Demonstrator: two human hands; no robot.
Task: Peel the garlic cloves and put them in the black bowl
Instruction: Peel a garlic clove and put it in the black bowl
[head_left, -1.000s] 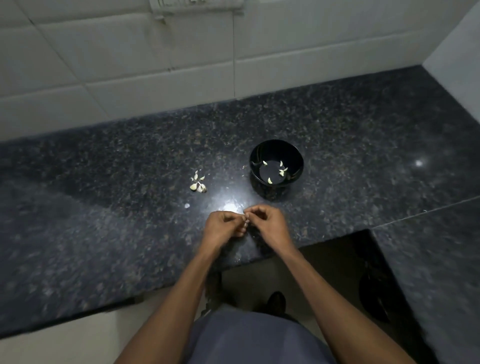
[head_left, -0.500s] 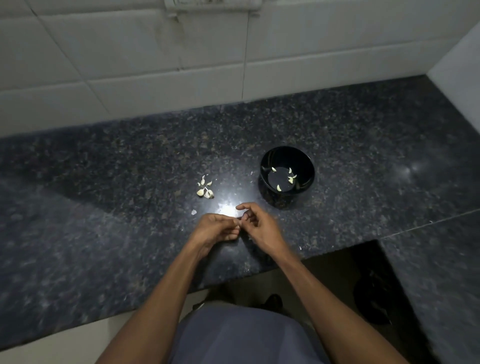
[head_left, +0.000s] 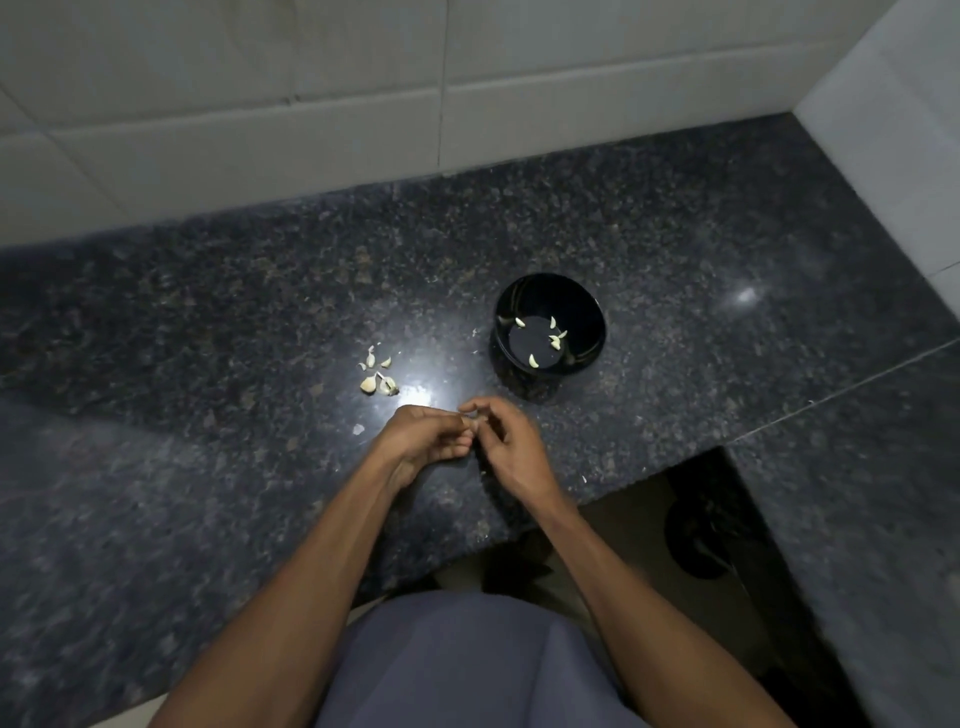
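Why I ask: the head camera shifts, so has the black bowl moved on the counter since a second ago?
No. The black bowl keeps its place beside the garlic pile on the granite counter.

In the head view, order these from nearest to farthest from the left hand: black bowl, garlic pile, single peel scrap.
From the left hand:
1. Single peel scrap, just left of it.
2. Garlic pile, behind and left.
3. Black bowl, behind and right.

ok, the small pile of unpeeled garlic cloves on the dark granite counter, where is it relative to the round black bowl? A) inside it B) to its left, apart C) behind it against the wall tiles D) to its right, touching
B: the small pile of unpeeled garlic cloves lies on the dark granite counter, left of the round black bowl, with bare counter between them.
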